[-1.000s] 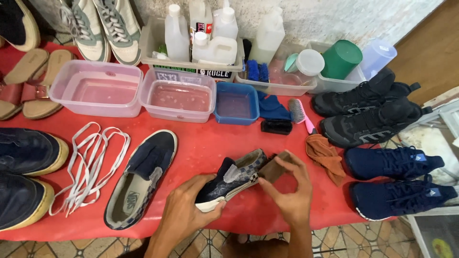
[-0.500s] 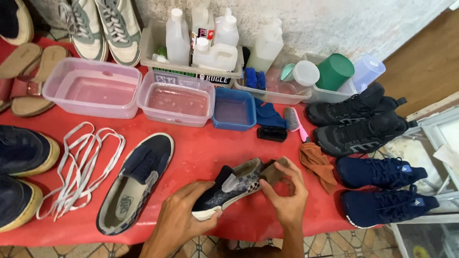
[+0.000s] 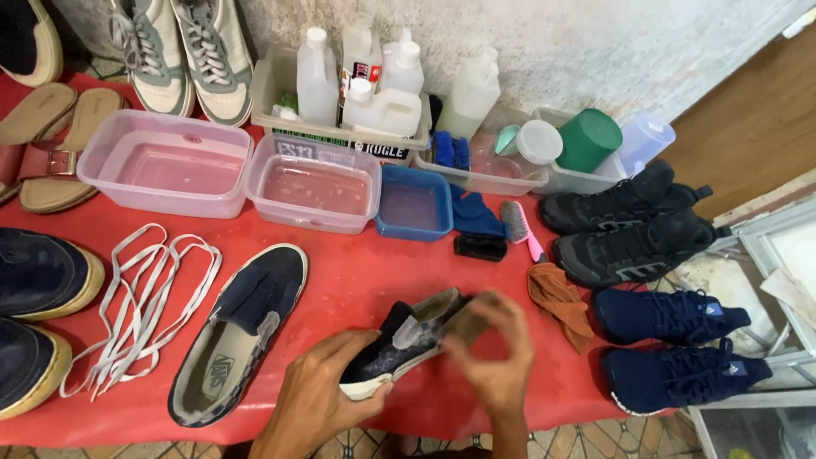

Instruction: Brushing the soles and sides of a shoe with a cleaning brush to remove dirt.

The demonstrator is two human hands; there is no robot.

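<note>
Two hands hold a dark blue shoe over the red table.

The dark blue shoe [image 3: 408, 344] sits low in the middle, tipped on its side. The left hand [image 3: 319, 399] grips its toe tight. The right hand [image 3: 493, 357] is blurry, curled around the heel end. Its twin shoe [image 3: 238, 336] lies just left, beside white laces [image 3: 140, 302]. An orange rag [image 3: 557, 302] lies right.

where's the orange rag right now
In the head view, the orange rag lies on the red table, right of the right hand, between the pink-handled brush and the navy sneakers.
</note>
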